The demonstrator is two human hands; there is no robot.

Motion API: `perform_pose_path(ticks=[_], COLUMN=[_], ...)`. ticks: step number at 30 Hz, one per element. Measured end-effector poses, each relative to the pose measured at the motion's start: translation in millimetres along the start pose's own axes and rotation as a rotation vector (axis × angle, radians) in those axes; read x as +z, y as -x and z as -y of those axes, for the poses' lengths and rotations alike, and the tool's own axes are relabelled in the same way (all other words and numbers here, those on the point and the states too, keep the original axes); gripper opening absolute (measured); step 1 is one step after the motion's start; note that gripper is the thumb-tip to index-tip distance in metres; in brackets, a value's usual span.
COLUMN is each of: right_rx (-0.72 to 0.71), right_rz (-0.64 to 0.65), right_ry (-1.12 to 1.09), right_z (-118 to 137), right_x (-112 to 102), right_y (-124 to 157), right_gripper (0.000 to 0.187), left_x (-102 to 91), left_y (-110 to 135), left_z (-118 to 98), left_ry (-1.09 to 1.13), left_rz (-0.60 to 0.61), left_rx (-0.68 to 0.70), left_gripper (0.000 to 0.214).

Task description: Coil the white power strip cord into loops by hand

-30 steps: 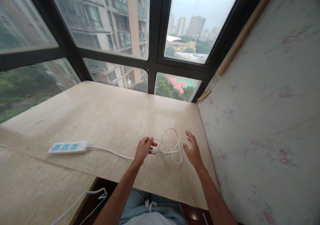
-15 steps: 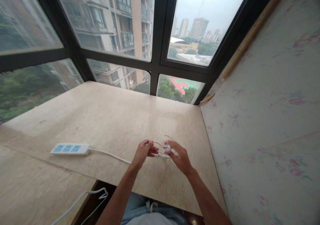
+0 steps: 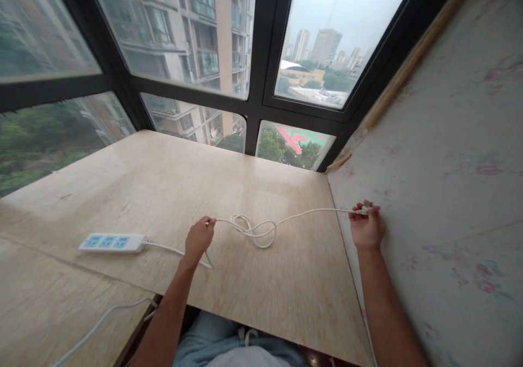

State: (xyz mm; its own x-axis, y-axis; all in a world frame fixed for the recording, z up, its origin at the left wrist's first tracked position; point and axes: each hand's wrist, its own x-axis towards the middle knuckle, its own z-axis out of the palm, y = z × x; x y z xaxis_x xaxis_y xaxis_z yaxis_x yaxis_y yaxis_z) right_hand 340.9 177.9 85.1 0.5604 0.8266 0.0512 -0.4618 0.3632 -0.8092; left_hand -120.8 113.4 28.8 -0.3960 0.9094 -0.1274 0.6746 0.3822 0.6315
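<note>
My left hand [image 3: 200, 236] pinches a white power cord [image 3: 265, 223] near the middle of the table. Between my two hands the cord lies in loose, crossing loops. Off to the right, in front of the papered wall, my right hand [image 3: 366, 224] is closed around the cord's white plug [image 3: 363, 210], its palm turned up. The cord runs fairly straight from the loops to the plug. A white power strip [image 3: 112, 243] with blue socket faces lies on the left side of the table, its cord leading toward my left hand.
The pale wood-grain table [image 3: 171, 182] reaches back to dark-framed windows [image 3: 254, 105]. A floral papered wall [image 3: 429, 182] bounds its right side. Another white cable [image 3: 102, 320] lies at the lower left, by an opening [image 3: 143, 323] in the table's front edge.
My hands have moved apart, the left one leftward and the right one far right with the plug. The cord bundle between them has spread into wider loops.
</note>
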Motion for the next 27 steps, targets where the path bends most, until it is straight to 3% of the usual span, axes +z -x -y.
perform_pose_path(ticks=[5, 10, 14, 16, 19, 22, 24, 27], right_rx=[-0.009, 0.047, 0.139, 0.171, 0.171, 0.149, 0.149, 0.178], right_rz=[0.009, 0.021, 0.061, 0.073, 0.089, 0.101, 0.112, 0.125], right_ry=[-0.042, -0.017, 0.031, 0.058, 0.103, 0.130, 0.146, 0.180], right_z=[-1, -8, -16, -19, -22, -25, -29, -40], right_x=[1, -9, -20, -25, -28, -27, -26, -25], right_y=[6, 15, 34, 46, 63, 78, 85, 92], right_gripper=[0.040, 0.043, 0.046, 0.045, 0.042, 0.040, 0.042, 0.048], left_x=[-9.2, -18.0, -24.7, -27.3, -26.2, -15.3, -1.6, 27.4], left_y=[-6, -1, 14, 25, 47, 70, 82, 93], left_z=[13, 25, 26, 20, 2, -22, -38, -57], left_ry=[-0.373, -0.419, -0.465, -0.528, -0.585, -0.450, -0.324, -0.222], left_rz=[0.194, 0.303, 0.314, 0.258, 0.054, -0.104, -0.088, 0.061], left_rx=[-0.029, 0.070, 0.075, 0.112, 0.242, 0.452, 0.606, 0.760], left_gripper=[0.030, 0.029, 0.027, 0.025, 0.032, 0.041, 0.041, 0.037])
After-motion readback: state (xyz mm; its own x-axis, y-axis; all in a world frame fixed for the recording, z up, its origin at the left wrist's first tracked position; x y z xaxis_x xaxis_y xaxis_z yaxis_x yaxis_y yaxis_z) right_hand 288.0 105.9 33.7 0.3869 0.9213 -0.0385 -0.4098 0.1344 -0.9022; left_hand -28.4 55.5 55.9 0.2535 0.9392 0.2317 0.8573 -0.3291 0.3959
